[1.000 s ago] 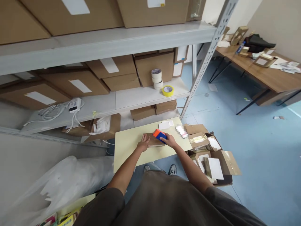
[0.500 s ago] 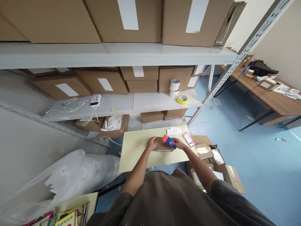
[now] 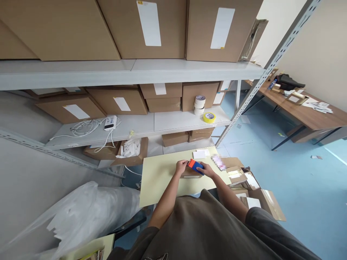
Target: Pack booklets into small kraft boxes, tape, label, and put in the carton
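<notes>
Right hand (image 3: 207,169) has its fingers closed round the blue-and-orange item (image 3: 196,166), over the brown box (image 3: 191,174) on the near bench (image 3: 155,182), not yet set down; left hand (image 3: 181,167) at its orange end, grip unclear

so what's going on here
A person's right hand grips an orange-and-blue block-shaped item over a small cardboard box on a pale yellow table. The left hand is by the item's orange end; whether it touches is hard to tell. A yellow tape roll lies on the shelf beyond.
</notes>
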The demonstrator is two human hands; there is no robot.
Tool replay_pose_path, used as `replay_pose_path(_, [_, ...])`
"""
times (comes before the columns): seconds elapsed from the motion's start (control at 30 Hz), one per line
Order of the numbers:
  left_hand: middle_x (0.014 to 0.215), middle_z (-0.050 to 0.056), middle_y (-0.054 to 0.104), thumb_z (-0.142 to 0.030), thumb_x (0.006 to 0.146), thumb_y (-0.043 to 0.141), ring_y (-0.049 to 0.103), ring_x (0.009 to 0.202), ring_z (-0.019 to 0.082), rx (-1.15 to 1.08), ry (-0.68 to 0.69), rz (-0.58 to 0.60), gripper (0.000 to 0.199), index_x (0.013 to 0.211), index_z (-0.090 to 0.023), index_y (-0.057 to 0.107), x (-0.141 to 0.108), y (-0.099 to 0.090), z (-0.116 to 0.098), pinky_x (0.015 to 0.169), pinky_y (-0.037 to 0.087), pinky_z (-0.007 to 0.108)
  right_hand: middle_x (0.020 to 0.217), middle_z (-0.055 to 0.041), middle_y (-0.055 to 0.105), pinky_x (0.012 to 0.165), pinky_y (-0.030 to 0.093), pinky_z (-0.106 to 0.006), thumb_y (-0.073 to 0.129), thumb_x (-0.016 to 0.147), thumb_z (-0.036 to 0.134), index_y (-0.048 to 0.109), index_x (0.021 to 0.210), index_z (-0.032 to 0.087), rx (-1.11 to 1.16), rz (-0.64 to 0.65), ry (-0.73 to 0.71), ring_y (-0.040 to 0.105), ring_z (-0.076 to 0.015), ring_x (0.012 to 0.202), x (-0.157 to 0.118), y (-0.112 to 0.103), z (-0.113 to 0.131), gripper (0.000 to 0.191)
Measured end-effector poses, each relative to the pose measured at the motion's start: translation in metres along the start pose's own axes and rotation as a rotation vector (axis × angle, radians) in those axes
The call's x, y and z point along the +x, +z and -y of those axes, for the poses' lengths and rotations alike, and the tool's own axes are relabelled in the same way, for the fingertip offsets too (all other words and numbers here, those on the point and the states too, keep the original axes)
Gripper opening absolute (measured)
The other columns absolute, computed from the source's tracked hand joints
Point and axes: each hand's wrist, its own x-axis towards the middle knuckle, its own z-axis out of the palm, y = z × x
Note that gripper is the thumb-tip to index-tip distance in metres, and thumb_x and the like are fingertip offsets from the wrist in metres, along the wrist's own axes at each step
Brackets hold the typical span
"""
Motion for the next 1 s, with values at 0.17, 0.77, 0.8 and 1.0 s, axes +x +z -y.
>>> replay_pose_path(0.17, [0.077,0.006,0.078,-0.039,0.082,0.064,0.069,0.081,0.022,0.094,-0.021,-0.091,0.027,0.085,-0.02,0.083,-0.009,0.0,-0.002,0.073,0.049,0.028,0.092,-0.0067,0.076,0.075,0.048,-0.032,0.062,0.086,0.072,0.07,0.102,0.022,-0.048,-0.081,0.016,0.067,-0.025,0.083,-0.003,0.007,0.01,0.053])
replay_pose_path(0.77, [0.091,0.009,0.081,-0.045,0.09,0.045,0.075,0.089,0.022,0.058,-0.341,-0.309,0.044,0.097,-0.019,0.08,-0.03,-0.056,0.071,0.08,0.057,0.029,0.088,-0.0105,0.075,0.066,0.043,-0.03,0.072,0.076,0.077,0.075,0.089,0.021,-0.375,0.195,0.082,0.066,-0.0248,0.078,0.02,-0.052,0.023,0.058])
replay_pose_path(0.8, [0.09,0.008,0.081,-0.045,0.089,0.046,0.075,0.088,0.022,0.061,-0.358,-0.307,0.044,0.095,-0.019,0.08,-0.029,-0.054,0.074,0.08,0.057,0.029,0.089,-0.0111,0.075,0.066,0.043,-0.03,0.071,0.077,0.078,0.075,0.089,0.021,-0.393,0.198,0.081,0.066,-0.0254,0.079,0.022,-0.051,0.025,0.059])
replay_pose_path(1.0, [0.074,0.007,0.076,-0.045,0.086,0.046,0.074,0.081,0.024,0.098,-0.39,-0.236,0.04,0.083,-0.02,0.077,-0.019,-0.049,0.088,0.075,0.056,0.032,0.094,-0.0128,0.076,0.068,0.044,-0.031,0.072,0.077,0.078,0.077,0.095,0.021,-0.432,0.201,0.117,0.068,-0.0269,0.083,0.023,-0.045,0.03,0.06])
